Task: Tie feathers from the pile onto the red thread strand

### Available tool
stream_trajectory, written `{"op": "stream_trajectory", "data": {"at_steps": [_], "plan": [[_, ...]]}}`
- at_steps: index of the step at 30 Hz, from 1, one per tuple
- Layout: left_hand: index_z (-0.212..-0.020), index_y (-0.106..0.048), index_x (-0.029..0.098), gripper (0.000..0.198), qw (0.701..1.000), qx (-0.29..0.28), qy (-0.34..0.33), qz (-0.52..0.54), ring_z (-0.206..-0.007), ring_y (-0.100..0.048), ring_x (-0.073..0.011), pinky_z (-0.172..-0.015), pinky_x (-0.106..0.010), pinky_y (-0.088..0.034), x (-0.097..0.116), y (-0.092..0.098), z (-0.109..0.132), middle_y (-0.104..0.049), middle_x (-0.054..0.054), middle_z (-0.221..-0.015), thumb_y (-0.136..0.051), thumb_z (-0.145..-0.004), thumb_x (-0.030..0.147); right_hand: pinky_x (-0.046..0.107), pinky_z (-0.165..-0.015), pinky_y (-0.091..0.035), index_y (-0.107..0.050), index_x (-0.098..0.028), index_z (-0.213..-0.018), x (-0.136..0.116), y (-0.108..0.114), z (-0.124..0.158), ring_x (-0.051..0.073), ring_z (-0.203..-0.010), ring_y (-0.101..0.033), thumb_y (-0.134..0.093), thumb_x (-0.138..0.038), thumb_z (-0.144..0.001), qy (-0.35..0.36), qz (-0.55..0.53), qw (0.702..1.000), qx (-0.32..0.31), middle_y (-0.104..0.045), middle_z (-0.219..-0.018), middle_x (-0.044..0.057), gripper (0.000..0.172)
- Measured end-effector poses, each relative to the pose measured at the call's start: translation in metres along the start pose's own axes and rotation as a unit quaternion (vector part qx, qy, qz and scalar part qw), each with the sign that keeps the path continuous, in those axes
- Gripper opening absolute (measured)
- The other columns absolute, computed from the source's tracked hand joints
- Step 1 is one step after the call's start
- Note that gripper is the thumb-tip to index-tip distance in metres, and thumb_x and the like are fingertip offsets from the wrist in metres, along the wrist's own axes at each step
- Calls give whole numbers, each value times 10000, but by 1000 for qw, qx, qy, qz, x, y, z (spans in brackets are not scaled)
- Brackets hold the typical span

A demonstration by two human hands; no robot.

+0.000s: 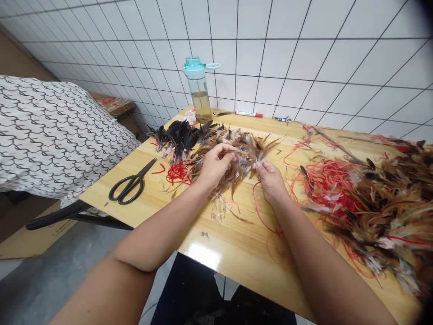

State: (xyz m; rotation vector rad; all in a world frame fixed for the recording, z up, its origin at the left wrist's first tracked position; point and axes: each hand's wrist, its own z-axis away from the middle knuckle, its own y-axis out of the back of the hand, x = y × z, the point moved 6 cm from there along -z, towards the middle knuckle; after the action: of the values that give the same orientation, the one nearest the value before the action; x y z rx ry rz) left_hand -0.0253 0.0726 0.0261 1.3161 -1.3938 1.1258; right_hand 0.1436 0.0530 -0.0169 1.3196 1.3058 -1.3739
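Observation:
A pile of brown feathers (223, 135) lies in the middle of the table, and both my hands are at it. Closed over the near side of the pile, my left hand (215, 167) has its thumb and index finger pinched on a brown feather, partly hidden by the fingers. To its right, my right hand (269, 180) pinches a small bunch of brown feathers (262, 146) by the quill ends, with the tips fanned up and away. A thin red string (256, 207) hangs below this hand and trails over the tabletop.
Black-handled scissors (130, 185) lie at the left, near bundles of black feathers (179, 135) and red string (178, 172). A water bottle (199, 92) and a marker (248, 114) stand and lie by the tiled wall. A larger feather heap (382, 194) with red string (333, 180) covers the right side.

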Motion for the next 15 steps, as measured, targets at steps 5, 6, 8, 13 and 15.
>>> {"op": "stream_trajectory", "data": {"at_steps": [5,6,8,13,15], "plan": [[-837,-623,157,150,999,-13,6,-32,-686,-587,-106,-562,-187,-392,-3,3,-4,-646,-4,-776,-648,-753,278,205,-410,-173,-542,-191,-674,0,10,-2,51,-431,-239,-723,-390,-685,-61,-112,990,60,-348,-491,-85,269],[-836,-626,157,151,998,-28,-1,-59,-681,-584,-108,-579,-195,-399,-3,2,-4,-646,-3,-763,-644,-758,284,199,-407,-167,-544,-187,-678,-1,11,-2,47,-428,-236,-721,-366,-686,-67,-125,988,68,-346,-488,-87,252],[-829,-628,158,142,991,-59,-23,-122,-670,-574,-112,-609,-211,-411,-4,0,-4,-639,1,-737,-632,-765,284,190,-409,-168,-554,-178,-684,-2,12,-1,41,-429,-248,-711,-330,-692,-72,-138,984,81,-357,-486,-84,218],[-837,-637,160,119,970,-124,-57,-201,-675,-559,-113,-639,-223,-424,-7,-7,-1,-642,3,-745,-599,-775,255,206,-415,-168,-564,-183,-703,1,13,-1,51,-431,-242,-684,-382,-716,-56,-108,989,83,-339,-486,-90,233],[-826,-633,155,104,972,-133,-47,-188,-683,-564,-108,-655,-221,-434,-7,-8,0,-646,0,-758,-603,-761,230,220,-423,-188,-553,-196,-721,3,12,-1,63,-437,-255,-649,-455,-742,-38,-60,995,63,-351,-499,-86,278]]}}
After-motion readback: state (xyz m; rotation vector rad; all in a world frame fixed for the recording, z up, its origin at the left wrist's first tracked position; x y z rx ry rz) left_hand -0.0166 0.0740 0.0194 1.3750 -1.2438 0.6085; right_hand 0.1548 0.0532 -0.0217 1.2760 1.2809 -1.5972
